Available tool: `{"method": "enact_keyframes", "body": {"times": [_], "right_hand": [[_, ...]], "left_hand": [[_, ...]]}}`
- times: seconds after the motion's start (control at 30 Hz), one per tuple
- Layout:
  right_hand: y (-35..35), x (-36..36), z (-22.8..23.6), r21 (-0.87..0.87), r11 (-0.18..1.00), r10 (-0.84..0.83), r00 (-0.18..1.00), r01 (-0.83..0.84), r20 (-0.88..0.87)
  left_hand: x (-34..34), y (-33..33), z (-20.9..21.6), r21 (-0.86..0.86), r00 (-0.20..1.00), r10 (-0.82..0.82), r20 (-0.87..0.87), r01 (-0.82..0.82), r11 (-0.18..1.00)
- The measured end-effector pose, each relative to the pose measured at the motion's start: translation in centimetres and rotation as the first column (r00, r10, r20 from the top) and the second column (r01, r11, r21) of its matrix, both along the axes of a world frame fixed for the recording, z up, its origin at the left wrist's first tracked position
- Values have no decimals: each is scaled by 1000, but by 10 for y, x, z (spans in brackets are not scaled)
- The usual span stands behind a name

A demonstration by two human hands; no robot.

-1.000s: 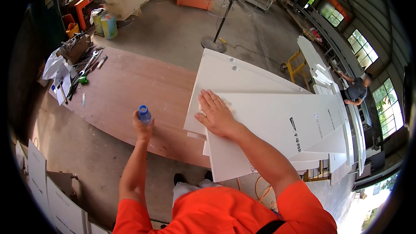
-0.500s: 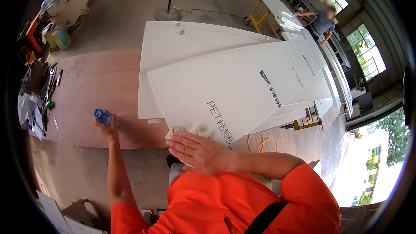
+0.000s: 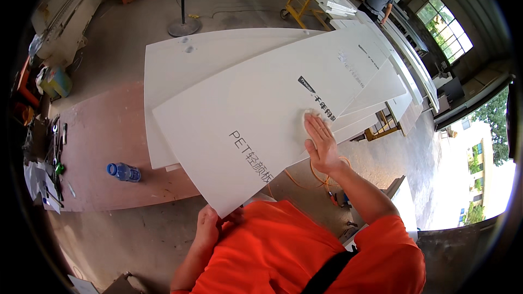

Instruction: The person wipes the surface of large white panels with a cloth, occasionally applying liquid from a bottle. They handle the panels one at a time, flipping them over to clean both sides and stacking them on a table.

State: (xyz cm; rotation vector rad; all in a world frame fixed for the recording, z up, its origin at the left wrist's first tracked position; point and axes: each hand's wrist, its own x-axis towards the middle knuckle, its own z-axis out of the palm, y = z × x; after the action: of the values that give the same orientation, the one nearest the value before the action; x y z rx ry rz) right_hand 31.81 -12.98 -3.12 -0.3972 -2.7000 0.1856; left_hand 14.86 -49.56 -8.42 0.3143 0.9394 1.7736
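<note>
- Right hand (image 3: 321, 144) lies flat, fingers spread, pressing a white cloth (image 3: 311, 114) on the top white panel (image 3: 256, 125)
- Left hand (image 3: 210, 227) has its grip closed on that panel's near corner
- Blue-capped bottle (image 3: 124, 172) lies on the worktop (image 3: 103, 147)

The top panel (image 3: 256, 114) is seen as plain white, marked with dark grey lettering and a small black label. The panel beneath (image 3: 163, 76) is the same white. A white cloth (image 3: 311, 115) is pressed under the right hand (image 3: 321, 144). The counter (image 3: 103, 141) is shown in reddish-brown wood. A clear bottle (image 3: 124, 172) with a blue cap is seen on it. The person's shirt (image 3: 305, 250) is bright orange, crossed by a black strap (image 3: 332, 269). The floor (image 3: 234, 0) is grey concrete. An orange cable (image 3: 316, 174) is seen below the panel edge.
</note>
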Motion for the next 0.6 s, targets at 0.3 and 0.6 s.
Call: {"method": "enact_keyframes", "body": {"times": [0.3, 0.6], "right_hand": [[21, -261, 21, -169, 961, 257, 929, -217, 267], [220, -242, 20, -125, 988, -52, 957, 91, 285]], "left_hand": [[-3, 10, 11, -248, 916, 350, -197, -392, 886], [-109, -12, -4, -230, 440, 761, -476, -898, 376]]}}
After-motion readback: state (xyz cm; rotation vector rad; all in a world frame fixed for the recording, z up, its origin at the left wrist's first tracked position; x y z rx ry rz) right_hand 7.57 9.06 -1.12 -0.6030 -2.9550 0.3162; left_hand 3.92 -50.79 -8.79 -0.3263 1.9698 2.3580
